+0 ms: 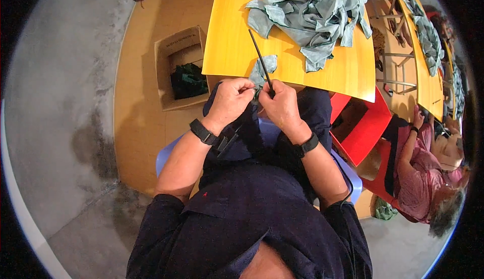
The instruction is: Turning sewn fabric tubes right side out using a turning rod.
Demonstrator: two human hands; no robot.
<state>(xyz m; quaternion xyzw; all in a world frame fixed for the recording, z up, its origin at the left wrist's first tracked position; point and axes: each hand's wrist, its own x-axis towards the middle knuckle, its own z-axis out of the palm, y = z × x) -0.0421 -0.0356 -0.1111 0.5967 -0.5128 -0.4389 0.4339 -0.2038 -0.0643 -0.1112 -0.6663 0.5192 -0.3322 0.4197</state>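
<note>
My left hand [228,102] is closed, thumb and fingertips pinched at the edge of a small grey-green cloth piece [255,73]. That piece lies partly on the yellow table's front edge and hangs down between my hands. In my right hand [283,108] is a slender dark stick-like tool [259,53], pointing up and away over the cloth; its exact kind is unclear. The right fingertips also come close to the cloth, but whether they touch it is hidden. Farther back on the table [229,37] lies a large loose heap of grey-green cloth pieces [315,14].
A cardboard box [166,85] with dark green cloth stands on the floor at left, beside a grey wall [70,77]. A red bin [365,130] is right of my legs. Another person [421,168] sits at right, near a second yellow table [428,90] with more cloth.
</note>
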